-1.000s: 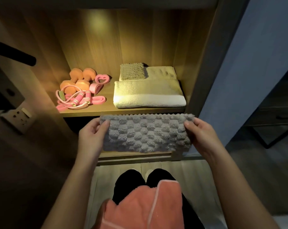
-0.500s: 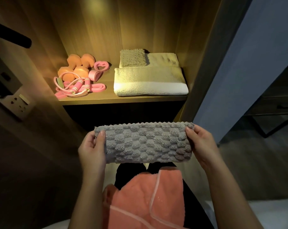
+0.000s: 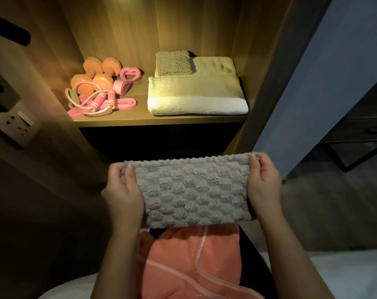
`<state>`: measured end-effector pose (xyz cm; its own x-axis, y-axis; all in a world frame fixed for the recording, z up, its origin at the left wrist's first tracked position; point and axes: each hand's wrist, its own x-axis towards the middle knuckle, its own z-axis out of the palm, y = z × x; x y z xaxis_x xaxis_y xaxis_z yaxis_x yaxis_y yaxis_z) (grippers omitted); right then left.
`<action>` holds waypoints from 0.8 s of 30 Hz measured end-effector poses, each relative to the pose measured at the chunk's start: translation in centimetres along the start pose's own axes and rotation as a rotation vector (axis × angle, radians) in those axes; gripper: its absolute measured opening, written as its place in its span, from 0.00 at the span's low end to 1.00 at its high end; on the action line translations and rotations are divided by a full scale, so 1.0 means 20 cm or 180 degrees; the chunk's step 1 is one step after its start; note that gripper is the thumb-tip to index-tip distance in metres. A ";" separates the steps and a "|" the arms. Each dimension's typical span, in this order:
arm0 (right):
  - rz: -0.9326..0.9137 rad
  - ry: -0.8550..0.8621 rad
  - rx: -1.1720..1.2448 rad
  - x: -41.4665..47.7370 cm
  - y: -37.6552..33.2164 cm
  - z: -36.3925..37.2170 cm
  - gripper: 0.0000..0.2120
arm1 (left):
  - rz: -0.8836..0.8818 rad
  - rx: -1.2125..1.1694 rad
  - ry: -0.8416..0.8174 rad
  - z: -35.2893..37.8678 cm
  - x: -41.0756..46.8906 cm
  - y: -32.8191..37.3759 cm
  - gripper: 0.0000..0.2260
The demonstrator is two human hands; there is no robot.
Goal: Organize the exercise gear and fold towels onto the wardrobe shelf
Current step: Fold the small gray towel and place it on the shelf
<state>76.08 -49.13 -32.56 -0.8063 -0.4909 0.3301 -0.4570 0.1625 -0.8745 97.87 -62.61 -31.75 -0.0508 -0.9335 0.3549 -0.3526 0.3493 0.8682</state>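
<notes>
While L hand [image 3: 122,190] grips, towel [image 3: 194,190] reaches R hand [image 3: 263,186]

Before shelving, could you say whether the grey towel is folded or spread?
Folded: the grey towel forms a thick compact band between left hand and right hand.

shelf [image 3: 140,118] front strip bare | gear pile [image 3: 97,93] left | towel stack [image 3: 196,96] right

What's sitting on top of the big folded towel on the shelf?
A small folded washcloth lies on the big towel, at its back left corner. Anything beneath the washcloth is covered.
</notes>
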 end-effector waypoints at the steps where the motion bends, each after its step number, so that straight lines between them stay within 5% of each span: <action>1: 0.0007 0.0031 -0.0072 0.00 0.01 0.00 0.11 | 0.0011 0.0005 0.0014 0.00 0.01 0.00 0.05; 8: 0.0282 -0.0027 -0.0254 0.01 0.04 -0.01 0.12 | -0.0100 0.0041 -0.0037 0.04 0.01 -0.04 0.05; 14: 0.1813 -0.0851 0.0729 0.04 0.05 -0.05 0.15 | -0.0991 -0.0011 -0.0458 0.05 0.06 -0.13 0.11; 24: 0.0604 -0.0377 -0.0306 0.51 0.14 0.16 0.17 | -0.0553 0.0057 -0.0757 0.36 0.47 -0.08 0.08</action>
<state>67.72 -56.50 -32.77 -0.8340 -0.5398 0.1142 -0.3397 0.3393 -0.8772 91.32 -72.61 -32.34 -0.2049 -0.9728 0.1084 -0.3915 0.1830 0.9018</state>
